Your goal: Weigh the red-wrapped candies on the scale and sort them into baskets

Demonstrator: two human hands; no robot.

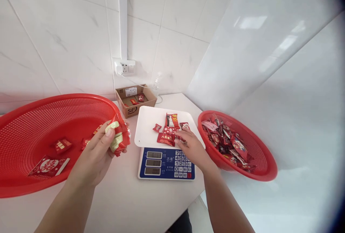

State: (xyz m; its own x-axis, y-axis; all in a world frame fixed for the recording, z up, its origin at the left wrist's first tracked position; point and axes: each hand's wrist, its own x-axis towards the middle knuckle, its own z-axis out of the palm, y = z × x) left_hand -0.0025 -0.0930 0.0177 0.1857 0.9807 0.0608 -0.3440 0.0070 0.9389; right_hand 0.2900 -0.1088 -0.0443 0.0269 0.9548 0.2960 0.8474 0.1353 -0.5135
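My left hand [101, 147] is closed around several red-and-gold snack packets [118, 138], held up at the right rim of the large red basket [54, 98]. On the white tray [147, 127] of a blue-and-white digital scale [167, 163] lie several red snack packets [165, 139], with a red-and-yellow one [171, 120] at the back and a small red one [157, 127] to the left. My right hand [192, 148] reaches over the tray's right side, its thumb and fingers closed about a red packet that they partly hide. The scale's display digits are too faint to read.
In the left basket lie a few red packets [50, 166]. A smaller red basket [265, 168], filled with mixed packets, stands to the right. Behind the scale, a cardboard box [134, 109] holds a few packets. A wall socket [125, 68] has a plug and cable.
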